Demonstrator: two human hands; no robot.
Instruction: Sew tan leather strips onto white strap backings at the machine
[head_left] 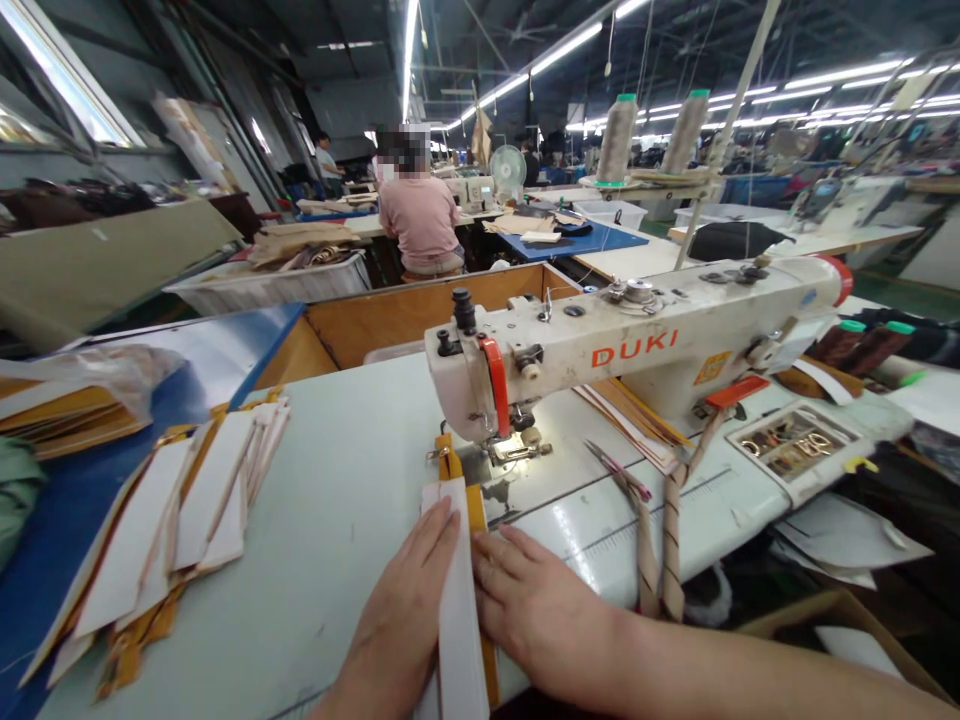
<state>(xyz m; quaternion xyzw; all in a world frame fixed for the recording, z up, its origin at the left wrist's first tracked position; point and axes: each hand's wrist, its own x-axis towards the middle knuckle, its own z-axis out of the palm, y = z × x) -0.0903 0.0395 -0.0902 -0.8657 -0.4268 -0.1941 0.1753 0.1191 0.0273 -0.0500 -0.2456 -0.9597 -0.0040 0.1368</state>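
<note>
A worker's two hands are pressing a long white-and-mustard strip (457,610) flat on a pale sewing table (337,520) at the bottom centre of the frame. The left hand (405,625) is lying open, palm down, its fingers stretched along the strip's left edge and touching the white face. It is gripping nothing. The right hand (541,610) is also spread flat, fingertips resting against the strip's mustard right edge, with nothing closed in it.

The strip is running from the bottom edge up the middle of the frame. Its far end is lying just short of the lit presser foot (516,448) of a cream DUKI sewing machine (637,350), which is filling the centre and right.

Just right of the hands, small snips (616,472) are lying on the machine bed, and a striped band (670,545) is hanging down beside them. At the right, a shallow tray of small metal parts (791,440) is sitting in the tabletop.

At the lower left, a fanned stack of similar white and mustard strips (195,505) is resting partly on the table and partly on a blue surface (45,545).

Behind the machine, an open wooden bin (390,315) is standing. Two large thread cones (616,135) are rising at the upper right. In the upper centre, a person in a pink top (420,215) is sitting at another bench, back to the camera, near a small fan (508,165).
</note>
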